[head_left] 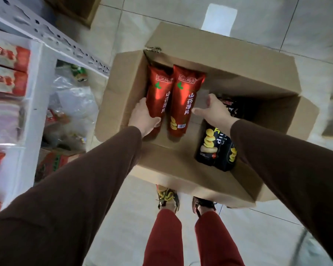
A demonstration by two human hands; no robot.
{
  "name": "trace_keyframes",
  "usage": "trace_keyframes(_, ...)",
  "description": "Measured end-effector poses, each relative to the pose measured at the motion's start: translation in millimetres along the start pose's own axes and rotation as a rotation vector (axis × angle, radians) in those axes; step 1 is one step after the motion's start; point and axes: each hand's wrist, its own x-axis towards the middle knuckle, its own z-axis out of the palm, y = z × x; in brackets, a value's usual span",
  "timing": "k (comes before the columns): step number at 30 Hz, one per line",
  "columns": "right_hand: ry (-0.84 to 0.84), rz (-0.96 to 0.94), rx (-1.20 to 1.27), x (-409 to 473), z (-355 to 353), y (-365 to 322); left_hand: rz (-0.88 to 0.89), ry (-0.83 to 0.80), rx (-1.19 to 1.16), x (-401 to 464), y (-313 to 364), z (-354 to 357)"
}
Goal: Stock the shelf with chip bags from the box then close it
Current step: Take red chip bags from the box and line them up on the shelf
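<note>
Since the 2 red chip bags (168, 96) upright in the box (229, 60) look light, puffy, slick and crushable, the left hand (142, 117) wraps 1 mid-body while the right hand (212, 110), fingers spread, reaches the other.

red bags (183, 100) read 山药薄片, 汇江码头

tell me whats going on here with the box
A person stands over an open box on the floor beside a shelf. The left hand grips one red bag; the right hand reaches beside a second red bag, open. Black bags remain inside, so the box isn't empty or closed yet.
</note>
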Motion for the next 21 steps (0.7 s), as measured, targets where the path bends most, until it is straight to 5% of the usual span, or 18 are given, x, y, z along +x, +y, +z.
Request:
trace_keyframes(7,0.037,0.044,0.26,67.4,41.6,20.7,-0.149,0.015,-0.132,68.1,-46.9,57.5)
trace_keyframes(21,0.058,-0.039,0.548,113.5,85.4,43.8,-0.142,-0.008,-0.342,117.5,-70.2,93.8)
